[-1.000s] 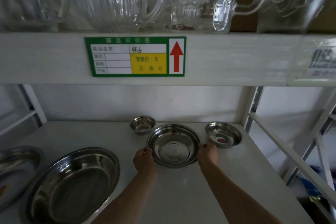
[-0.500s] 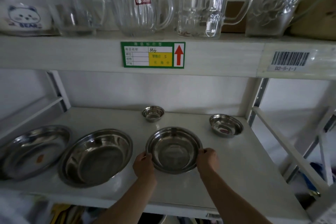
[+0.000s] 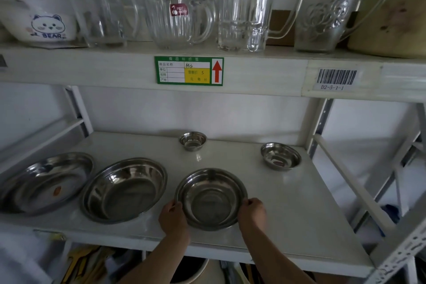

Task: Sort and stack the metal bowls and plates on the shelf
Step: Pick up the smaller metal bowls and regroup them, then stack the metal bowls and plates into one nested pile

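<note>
Shelf (image 3: 288, 210): white board, carries five steel pieces, all mouth up, none stacked yet.

Plate (image 3: 43, 182): largest, far left, shallow, a small orange sticker inside. Its left part runs out of view.

Wide bowl (image 3: 124, 189): second in size, just beside the plate on its right, apart from it by a thin gap. Rests flat.

Middle bowl (image 3: 211, 198): the piece in hand, near the front edge, centre. Round, so no long axis in plan; its axis stands upright, mouth to the ceiling, rim about level. Whether the base touches the shelf or is just clear cannot be told.

Left hand (image 3: 174, 217): fingers curled on the middle bowl's left rim, thumb over the edge. Grip closed on the bowl.

Right hand (image 3: 252, 213): curled on the opposite rim. Grip closed on the bowl.

Small bowl (image 3: 280, 155): right rear, well apart from the others, something reddish in its bottom.

Smallest bowl (image 3: 192, 140): at the back wall, centre, alone.

Step, as judged: sorting by size is at an early stage; the middle bowl is being carried or slid in a two-handed hold. Next move likely calls for lifting it clear, keeping it level, bringing it left over the wide bowl and lowering it centred so it nests. The two smaller bowls would follow in order.
</note>
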Demonstrator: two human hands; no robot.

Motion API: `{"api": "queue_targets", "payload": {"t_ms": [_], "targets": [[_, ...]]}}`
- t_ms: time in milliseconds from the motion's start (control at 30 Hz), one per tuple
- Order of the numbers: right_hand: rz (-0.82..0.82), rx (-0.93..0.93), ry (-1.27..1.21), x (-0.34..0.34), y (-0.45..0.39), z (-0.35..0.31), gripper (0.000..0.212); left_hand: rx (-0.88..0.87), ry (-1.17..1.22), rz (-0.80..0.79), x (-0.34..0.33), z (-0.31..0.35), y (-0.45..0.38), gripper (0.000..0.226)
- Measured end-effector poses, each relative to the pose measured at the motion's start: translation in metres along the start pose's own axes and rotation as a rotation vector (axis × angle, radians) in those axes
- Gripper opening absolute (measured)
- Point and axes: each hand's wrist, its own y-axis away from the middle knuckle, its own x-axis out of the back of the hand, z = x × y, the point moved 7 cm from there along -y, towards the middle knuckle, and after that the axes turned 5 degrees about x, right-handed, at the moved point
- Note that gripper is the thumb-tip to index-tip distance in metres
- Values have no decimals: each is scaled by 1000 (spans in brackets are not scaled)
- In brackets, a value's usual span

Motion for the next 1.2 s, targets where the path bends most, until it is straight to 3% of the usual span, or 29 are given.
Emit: {"api": "queue_targets", "payload": {"t_ms": [433,733,867,1000,1200], "targets": [[-58,-26,-78,3,13,2,28,13,27,27,9,7,10,25],[-16,-45,-71,14,-2,6,51,-124,9,119,18,37,28,11],[-18,-8,-114,34,5,-16,42,-169,-11,18,-14,51,38,18],[-16,1,-160,49,-3,-22,38,-182,1,-99,-49,56,67,10],[8,25,-226,82,-25,-23,41,-95,-80,-199,-102,36,97,19]]}}
